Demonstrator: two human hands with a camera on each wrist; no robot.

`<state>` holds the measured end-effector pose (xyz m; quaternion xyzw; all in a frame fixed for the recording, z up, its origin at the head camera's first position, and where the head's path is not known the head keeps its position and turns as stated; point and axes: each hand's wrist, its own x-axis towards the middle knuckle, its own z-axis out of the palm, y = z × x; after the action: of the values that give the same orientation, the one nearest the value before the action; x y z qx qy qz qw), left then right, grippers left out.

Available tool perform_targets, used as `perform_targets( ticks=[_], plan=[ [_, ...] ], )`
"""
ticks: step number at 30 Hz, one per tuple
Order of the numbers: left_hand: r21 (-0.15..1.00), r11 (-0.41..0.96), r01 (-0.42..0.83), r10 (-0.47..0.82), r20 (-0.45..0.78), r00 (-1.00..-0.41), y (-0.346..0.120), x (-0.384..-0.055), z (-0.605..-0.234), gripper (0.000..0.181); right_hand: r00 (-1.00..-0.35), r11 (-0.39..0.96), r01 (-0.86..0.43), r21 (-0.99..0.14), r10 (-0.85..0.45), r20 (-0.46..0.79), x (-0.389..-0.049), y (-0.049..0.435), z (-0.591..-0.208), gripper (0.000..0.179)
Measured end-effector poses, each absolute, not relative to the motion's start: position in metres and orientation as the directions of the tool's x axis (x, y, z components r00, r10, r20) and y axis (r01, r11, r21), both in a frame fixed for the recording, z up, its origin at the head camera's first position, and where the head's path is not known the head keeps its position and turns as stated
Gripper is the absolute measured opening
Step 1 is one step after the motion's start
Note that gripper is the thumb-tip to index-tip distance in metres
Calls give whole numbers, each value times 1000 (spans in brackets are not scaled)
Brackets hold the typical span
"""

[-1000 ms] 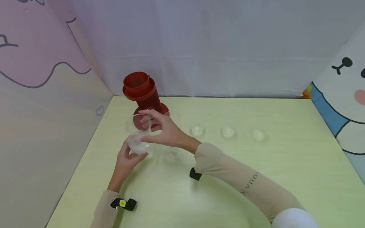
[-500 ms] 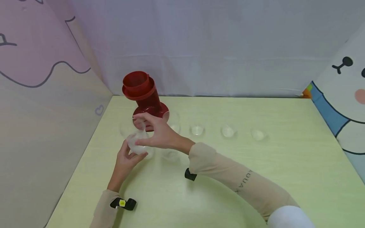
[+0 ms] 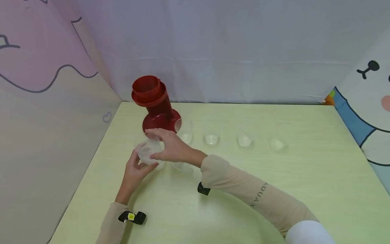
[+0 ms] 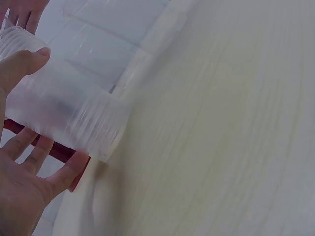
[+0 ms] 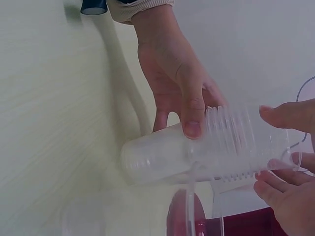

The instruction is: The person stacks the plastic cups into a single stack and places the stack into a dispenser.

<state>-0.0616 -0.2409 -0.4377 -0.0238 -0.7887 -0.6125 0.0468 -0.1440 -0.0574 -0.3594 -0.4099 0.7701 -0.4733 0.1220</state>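
Observation:
A stack of clear plastic cups [image 3: 148, 149] is held in the air over the left part of the table. My left hand [image 3: 137, 169] grips it from below, its thumb and fingers around the side, as the right wrist view confirms with the left hand [image 5: 174, 83] on the ribbed part. Around the rim end, my right hand [image 3: 173, 145] has its thumb on one side and its fingers on the other, seen at the edge in the right wrist view. In the left wrist view the nested cups [image 4: 69, 108] fill the left side. How many cups the right hand holds cannot be told.
A red stand [image 3: 156, 108] with a round base, tube and wide top stands just behind the hands. Single clear cups [image 3: 211, 137] stand in a row across the table [image 3: 243, 203], with another cup [image 3: 182, 166] nearer. Printed cloth walls [image 3: 213, 51] rise at the back and sides.
My right hand has shifted a little down and to the left, closer to the stack. The left hand keeps its grip in nearly the same place.

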Motion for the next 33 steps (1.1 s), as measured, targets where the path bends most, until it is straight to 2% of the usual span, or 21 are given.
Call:
perform_targets(
  ticks=[9, 20, 26, 33],
  plan=[
    [967, 241, 89, -47, 103, -994, -240, -62, -437, 77, -670, 345, -482, -805, -738, 85, -140, -58, -367, 75],
    [958, 268, 99, -34, 112, -993, -241, -61, -436, 78, -692, 399, -478, -783, -720, 55, -136, -59, -364, 65],
    [956, 277, 100, -36, 114, -993, -240, -60, -435, 78, -676, 372, -501, -781, -733, 84, -139, -55, -365, 60],
    [958, 273, 87, -46, 103, -994, -239, -60, -435, 79, -634, 257, -531, -807, -753, 177, -142, -43, -357, 61]
  ],
)
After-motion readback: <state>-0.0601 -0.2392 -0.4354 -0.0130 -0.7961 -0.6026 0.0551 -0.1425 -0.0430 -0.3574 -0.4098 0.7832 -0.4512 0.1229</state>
